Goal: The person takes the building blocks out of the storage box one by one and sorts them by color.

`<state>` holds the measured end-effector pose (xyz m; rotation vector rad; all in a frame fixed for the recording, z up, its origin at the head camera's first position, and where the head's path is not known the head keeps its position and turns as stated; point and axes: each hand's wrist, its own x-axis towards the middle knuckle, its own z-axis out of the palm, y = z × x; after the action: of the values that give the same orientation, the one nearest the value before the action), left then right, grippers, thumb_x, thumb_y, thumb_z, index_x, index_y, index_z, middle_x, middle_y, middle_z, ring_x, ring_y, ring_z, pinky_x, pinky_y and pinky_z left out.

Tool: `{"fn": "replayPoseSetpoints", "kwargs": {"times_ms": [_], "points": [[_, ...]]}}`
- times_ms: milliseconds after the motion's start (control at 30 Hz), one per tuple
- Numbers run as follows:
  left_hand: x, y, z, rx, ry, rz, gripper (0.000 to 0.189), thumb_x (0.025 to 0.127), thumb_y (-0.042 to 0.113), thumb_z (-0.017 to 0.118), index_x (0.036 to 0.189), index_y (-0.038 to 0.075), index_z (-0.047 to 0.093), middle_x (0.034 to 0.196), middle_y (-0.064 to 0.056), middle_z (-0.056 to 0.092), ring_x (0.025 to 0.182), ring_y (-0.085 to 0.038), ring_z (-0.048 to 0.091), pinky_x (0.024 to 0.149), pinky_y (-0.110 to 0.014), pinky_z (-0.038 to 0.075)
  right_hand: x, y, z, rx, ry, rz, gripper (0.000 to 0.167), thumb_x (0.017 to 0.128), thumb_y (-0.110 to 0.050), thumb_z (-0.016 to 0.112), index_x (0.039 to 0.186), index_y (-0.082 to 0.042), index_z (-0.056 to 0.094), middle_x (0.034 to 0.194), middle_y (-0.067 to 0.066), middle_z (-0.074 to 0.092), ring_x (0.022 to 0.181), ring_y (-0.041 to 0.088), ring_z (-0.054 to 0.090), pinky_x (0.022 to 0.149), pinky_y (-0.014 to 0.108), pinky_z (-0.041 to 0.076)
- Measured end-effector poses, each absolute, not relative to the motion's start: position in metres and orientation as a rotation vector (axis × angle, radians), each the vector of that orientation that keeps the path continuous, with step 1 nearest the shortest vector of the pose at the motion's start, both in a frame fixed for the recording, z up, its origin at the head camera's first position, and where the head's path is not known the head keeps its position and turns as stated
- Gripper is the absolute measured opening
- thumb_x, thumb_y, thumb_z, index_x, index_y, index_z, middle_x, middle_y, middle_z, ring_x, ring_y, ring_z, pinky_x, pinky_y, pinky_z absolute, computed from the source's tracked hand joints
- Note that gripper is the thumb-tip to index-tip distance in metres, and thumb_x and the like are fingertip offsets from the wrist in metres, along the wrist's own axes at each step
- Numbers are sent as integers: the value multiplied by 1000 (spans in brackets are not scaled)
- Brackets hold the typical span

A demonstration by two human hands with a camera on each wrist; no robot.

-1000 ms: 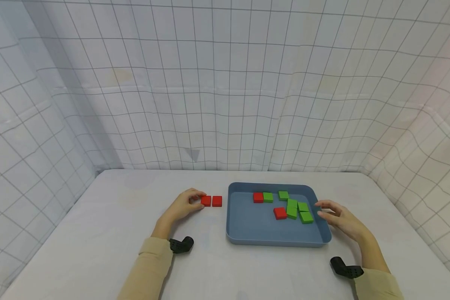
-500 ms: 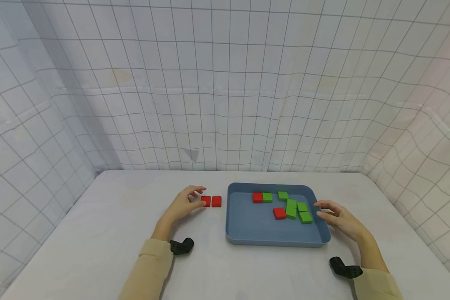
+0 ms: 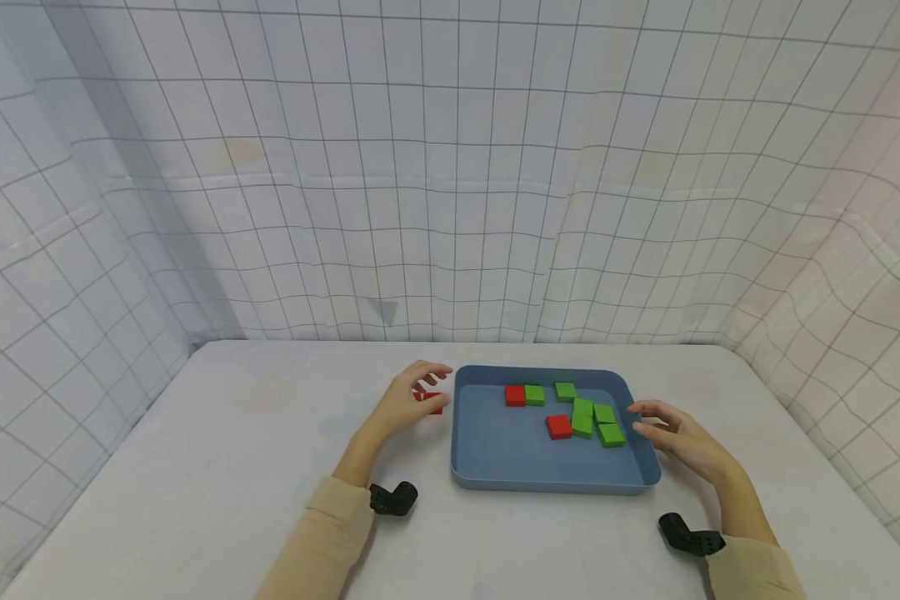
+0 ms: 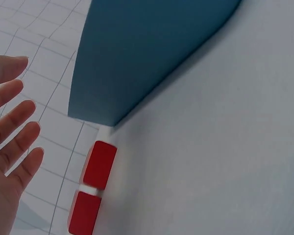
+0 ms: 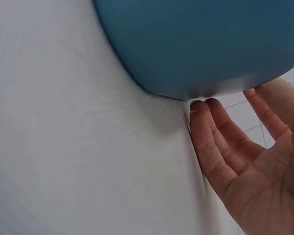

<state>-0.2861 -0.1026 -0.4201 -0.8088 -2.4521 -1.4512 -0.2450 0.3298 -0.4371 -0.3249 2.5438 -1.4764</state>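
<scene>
My left hand (image 3: 403,403) hovers with relaxed, spread fingers over two red square blocks, just left of the blue tray (image 3: 495,454). It partly hides them in the head view. In the left wrist view, one red block (image 4: 100,165) sits close to the tray's corner, the other red block (image 4: 85,213) in line behind it with a small gap; the hand holds nothing. On the far side, my right hand (image 3: 681,437) rests at the tray's right wall. Its thumb and index finger reach over the rim, while other fingers lie against the outside wall in the right wrist view.
Inside the tray lie a red block (image 3: 515,396) beside a green block (image 3: 535,396), another red block (image 3: 558,427), and several more green blocks to the right. A gridded white curtain (image 3: 450,208) surrounds the white table (image 3: 217,467).
My left hand has lifted its fingers off the left red block and moved right, over both red blocks toward the tray. The right hand and tray have stayed put.
</scene>
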Motion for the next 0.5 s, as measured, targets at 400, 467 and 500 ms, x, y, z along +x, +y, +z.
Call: {"fn": "replayPoseSetpoints", "kwargs": {"times_ms": [400, 467, 500], "points": [[-279, -62, -421, -980, -2446, -1485, 37, 81, 10, 68, 116, 1, 58, 106, -18, 56, 95, -33, 50, 80, -45, 43, -246, 331, -439, -330, 2534, -1489, 47, 92, -26, 54, 131, -3, 41, 133, 22, 36, 122, 45, 36, 94, 57, 35], [-278, -55, -420, -1014, -2463, -1463, 37, 82, 10, 67, 116, 1, 58, 107, -18, 56, 97, -33, 51, 80, -44, 44, -246, 331, -438, -333, 2530, -1493, 47, 92, -26, 54, 131, -3, 41, 133, 22, 36, 122, 45, 36, 94, 57, 35], [-277, -52, -419, -1033, -2465, -1458, 37, 82, 11, 67, 116, 1, 57, 108, -18, 56, 97, -34, 51, 81, -45, 44, -245, 331, -438, -334, 2529, -1493, 46, 92, -26, 54, 131, -3, 41, 133, 22, 36, 122, 45, 36, 94, 57, 35]]}}
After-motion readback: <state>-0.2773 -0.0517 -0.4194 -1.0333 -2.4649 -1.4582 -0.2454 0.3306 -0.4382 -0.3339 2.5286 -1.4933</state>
